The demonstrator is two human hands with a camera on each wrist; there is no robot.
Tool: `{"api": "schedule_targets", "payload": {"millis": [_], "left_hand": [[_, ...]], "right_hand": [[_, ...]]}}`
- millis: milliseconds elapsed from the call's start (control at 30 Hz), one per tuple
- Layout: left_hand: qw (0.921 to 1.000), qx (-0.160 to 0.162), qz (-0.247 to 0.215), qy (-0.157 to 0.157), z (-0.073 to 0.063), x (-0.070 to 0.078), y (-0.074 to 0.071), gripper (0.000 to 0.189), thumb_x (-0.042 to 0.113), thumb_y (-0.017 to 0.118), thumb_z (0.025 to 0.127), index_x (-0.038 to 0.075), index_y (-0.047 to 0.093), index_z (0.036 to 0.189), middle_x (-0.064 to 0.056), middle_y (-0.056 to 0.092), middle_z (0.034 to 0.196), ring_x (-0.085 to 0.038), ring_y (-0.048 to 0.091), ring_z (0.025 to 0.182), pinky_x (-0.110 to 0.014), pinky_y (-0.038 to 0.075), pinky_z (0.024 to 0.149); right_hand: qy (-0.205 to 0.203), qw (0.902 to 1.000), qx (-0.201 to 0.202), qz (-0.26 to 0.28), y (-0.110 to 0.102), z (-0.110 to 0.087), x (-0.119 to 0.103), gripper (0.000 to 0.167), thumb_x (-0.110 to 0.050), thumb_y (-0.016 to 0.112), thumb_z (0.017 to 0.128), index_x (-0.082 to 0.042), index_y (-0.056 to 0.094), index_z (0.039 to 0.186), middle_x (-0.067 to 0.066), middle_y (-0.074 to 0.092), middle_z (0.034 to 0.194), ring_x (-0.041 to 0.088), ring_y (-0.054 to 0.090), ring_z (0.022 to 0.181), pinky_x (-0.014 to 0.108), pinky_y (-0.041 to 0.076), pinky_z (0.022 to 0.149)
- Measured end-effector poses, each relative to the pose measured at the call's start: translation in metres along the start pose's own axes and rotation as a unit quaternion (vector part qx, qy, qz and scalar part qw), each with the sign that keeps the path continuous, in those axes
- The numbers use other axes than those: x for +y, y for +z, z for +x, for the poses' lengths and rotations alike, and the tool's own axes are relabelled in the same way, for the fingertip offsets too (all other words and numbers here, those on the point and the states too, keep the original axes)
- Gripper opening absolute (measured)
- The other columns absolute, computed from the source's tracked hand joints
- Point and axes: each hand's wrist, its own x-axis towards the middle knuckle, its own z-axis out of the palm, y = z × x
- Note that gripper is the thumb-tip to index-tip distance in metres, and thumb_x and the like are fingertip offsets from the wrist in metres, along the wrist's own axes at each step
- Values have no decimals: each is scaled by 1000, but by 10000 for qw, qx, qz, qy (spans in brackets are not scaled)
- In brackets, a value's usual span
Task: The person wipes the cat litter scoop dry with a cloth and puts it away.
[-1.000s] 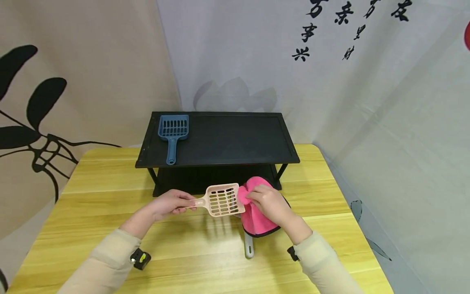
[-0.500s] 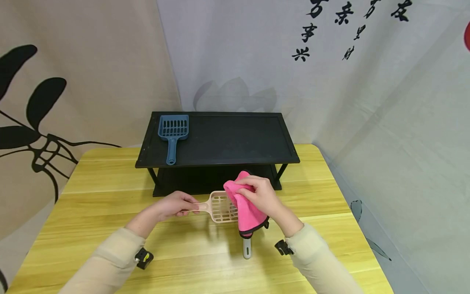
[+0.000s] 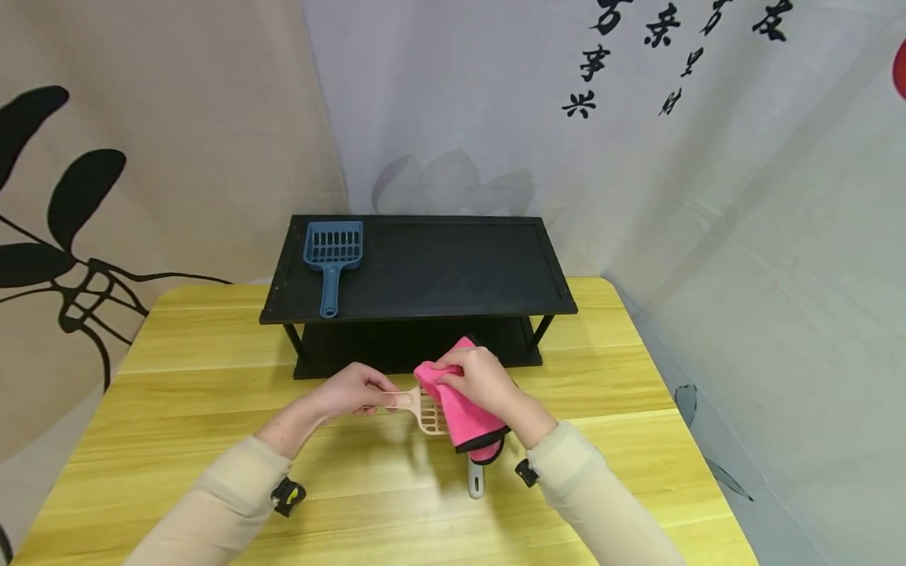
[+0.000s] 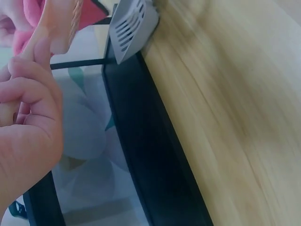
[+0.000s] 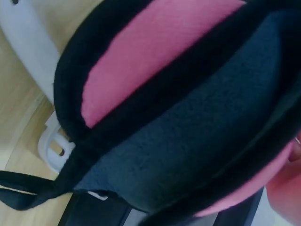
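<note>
My left hand (image 3: 362, 390) grips the handle of a beige slotted litter scoop (image 3: 430, 414), held level above the table. In my right hand (image 3: 483, 383) is a pink cloth (image 3: 465, 414) with black edging, pinched between thumb and fingers. The cloth covers the right part of the beige scoop's slotted head. In the right wrist view the cloth's dark lining and black hanging loop (image 5: 28, 190) show. Below the cloth lies a grey litter scoop (image 4: 134, 30) on the table; in the head view only its handle (image 3: 476, 478) sticks out.
A black two-tier rack (image 3: 453, 267) stands at the back of the wooden table (image 3: 340, 503). On its upper tier, at the left, lies a blue litter scoop (image 3: 333, 263). A printed curtain (image 3: 453, 102) hangs behind.
My right hand has brought the cloth leftward over the beige scoop's head, covering more of it. My left hand has shifted slightly right with the scoop.
</note>
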Motion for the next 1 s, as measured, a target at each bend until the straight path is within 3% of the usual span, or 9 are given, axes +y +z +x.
{"api": "schedule_targets", "payload": {"millis": [233,433,800,1000], "left_hand": [[9999,119,-13,51,-3,-2,-2,22,11,66,86,-6,68,99,-10,71,79,-8,42,48,-20,29,44],[9997,153,-150,81,-5,-8,-7,24,12,65,86,-7,67,102,-12,72,83,-7,44,50,-19,30,45],[9992,162,-351,79,-11,-14,-17,28,13,63,89,-9,64,105,-5,72,83,-5,44,52,-18,33,47],[9960,98,-883,-18,-16,-21,-21,27,13,59,91,-9,62,107,1,69,81,-3,44,53,-15,33,48]], "right_hand": [[159,9993,134,-325,0,-2,13,17,-15,74,78,-10,74,95,4,71,93,17,66,87,29,54,79],[-110,9988,183,-444,-2,-8,23,17,-11,74,78,-9,73,95,5,71,95,19,67,90,31,54,81],[-25,9984,420,-382,-18,-18,30,16,-4,73,77,-8,73,93,7,70,96,20,66,92,32,54,81],[169,9987,461,-165,-24,-24,45,15,-2,72,78,-6,73,92,8,70,96,23,66,93,34,54,82]]}}
